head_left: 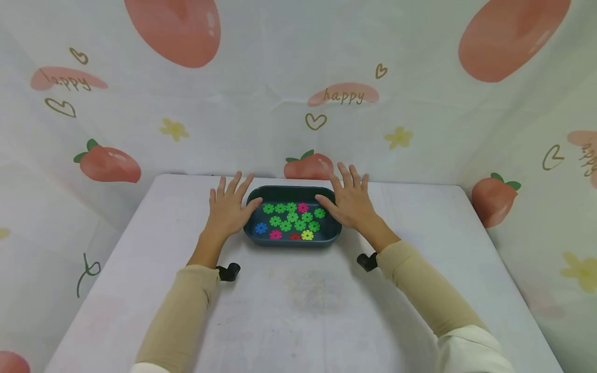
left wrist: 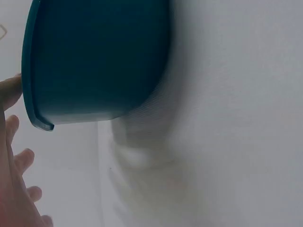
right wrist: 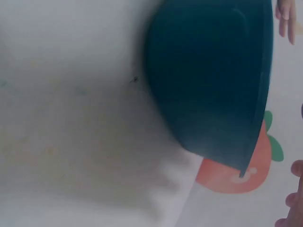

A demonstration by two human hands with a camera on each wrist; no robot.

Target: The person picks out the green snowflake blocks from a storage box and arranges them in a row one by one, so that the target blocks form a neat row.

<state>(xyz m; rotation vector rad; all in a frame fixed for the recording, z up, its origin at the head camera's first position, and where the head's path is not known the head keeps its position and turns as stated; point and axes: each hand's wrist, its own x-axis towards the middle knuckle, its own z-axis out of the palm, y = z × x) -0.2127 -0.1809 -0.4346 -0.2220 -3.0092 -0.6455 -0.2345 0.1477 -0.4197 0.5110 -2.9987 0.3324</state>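
A dark teal oval tub [head_left: 293, 243] stands on the white table, with several small notched plastic discs on its floor. Most of these are green, like the green disc [head_left: 292, 217] in the middle; a blue disc [head_left: 260, 228], a yellow disc [head_left: 307, 235], a red disc [head_left: 295, 237] and two pink ones lie among them. My left hand [head_left: 227, 212] is at the tub's left end, fingers spread and thumb over the rim. At the opposite end, my right hand [head_left: 353, 204] has its fingers straight and its thumb reaching over the rim. The left wrist view shows the tub's outer wall [left wrist: 99, 56] beside my fingers.
A white cloth backdrop [head_left: 261, 119] printed with peaches, hearts and flowers rises behind and at both sides of the table [head_left: 298, 311]. Black wrist mounts [head_left: 228, 272] jut inward from my sleeves. A faint stain marks the tabletop before the tub.
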